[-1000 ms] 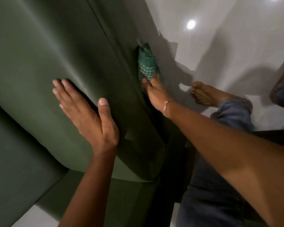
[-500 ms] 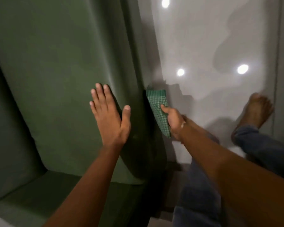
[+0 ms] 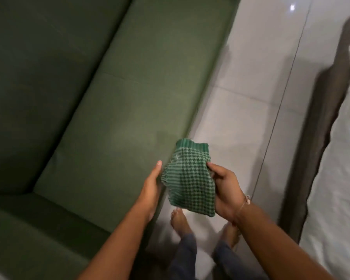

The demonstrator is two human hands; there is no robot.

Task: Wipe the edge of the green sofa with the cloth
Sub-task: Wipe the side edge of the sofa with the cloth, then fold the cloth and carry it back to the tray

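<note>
The checked cloth, a moment ago pressed on the green sofa edge, is now lifted clear at five o'clock, pinched by the right hand while the open left hand steadies it, likely refolding before wiping again.

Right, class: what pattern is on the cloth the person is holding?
The cloth has a green-and-white check with a striped border, seen in the head view.
</note>
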